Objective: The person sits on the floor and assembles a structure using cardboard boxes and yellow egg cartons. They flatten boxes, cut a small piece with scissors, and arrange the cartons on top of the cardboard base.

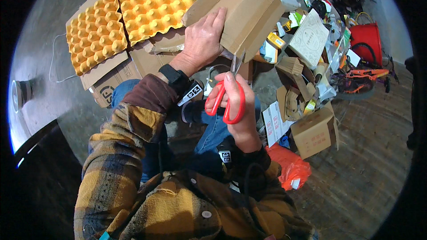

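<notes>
A brown cardboard box point(251, 15), tilted with its flap folded out, is in front of me. My left hand point(204, 38) grips its near left edge, fingers lying along the board and thumb out of sight. In my right hand point(240, 120) is a pair of scissors point(242, 104) with red handles, my fingers around the loops. Their blades point up, slightly apart, at the box's lower edge; whether the board lies between them I cannot tell. Left of the box, two yellow egg trays point(155, 4) lie side by side on flattened cardboard point(115, 80).
On the right is a heap of packages and scraps, with a white printed box point(310, 38) on top. Nearer stand an open carton point(313, 131) and a red plastic bag point(293, 166). A red bucket point(367, 42) and an orange bicycle frame point(367, 74) are farther right.
</notes>
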Demonstrator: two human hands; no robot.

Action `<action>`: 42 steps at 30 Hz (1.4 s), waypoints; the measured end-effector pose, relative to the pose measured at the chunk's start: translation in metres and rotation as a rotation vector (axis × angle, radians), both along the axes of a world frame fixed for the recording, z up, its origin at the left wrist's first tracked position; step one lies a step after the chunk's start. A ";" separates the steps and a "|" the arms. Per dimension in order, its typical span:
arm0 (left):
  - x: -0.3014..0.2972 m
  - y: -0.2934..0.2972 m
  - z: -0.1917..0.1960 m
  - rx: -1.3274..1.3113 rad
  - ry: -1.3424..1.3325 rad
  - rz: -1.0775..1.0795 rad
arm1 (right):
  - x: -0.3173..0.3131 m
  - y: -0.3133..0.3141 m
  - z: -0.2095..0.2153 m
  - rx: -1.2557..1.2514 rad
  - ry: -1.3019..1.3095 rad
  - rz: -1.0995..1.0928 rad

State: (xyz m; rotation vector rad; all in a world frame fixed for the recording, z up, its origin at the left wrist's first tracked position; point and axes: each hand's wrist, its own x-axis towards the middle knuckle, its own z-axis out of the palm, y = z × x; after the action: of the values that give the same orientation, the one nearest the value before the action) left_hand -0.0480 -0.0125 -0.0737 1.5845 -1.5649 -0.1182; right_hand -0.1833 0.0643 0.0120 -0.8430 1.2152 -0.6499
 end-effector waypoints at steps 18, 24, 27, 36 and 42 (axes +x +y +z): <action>-0.003 0.003 -0.006 0.008 -0.120 -0.162 | -0.048 -0.024 0.038 0.192 -0.267 0.049; -0.003 0.001 -0.006 -0.095 -0.148 -0.233 | -0.054 -0.030 0.039 0.197 -0.257 0.019; -0.001 0.000 -0.006 -0.094 -0.133 -0.269 | -0.053 -0.029 0.043 0.230 -0.252 0.023; -0.007 0.007 -0.001 -0.080 -0.104 -0.366 | -0.045 -0.029 0.041 0.246 -0.200 -0.040; -0.012 0.005 0.002 -0.127 -0.073 -0.460 | -0.072 -0.032 0.047 0.263 -0.240 0.011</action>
State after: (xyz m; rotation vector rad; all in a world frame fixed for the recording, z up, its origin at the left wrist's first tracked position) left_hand -0.0599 -0.0075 -0.0719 1.1212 -1.9326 -0.2090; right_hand -0.2552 0.0319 0.0594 -0.5346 1.0492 -0.5507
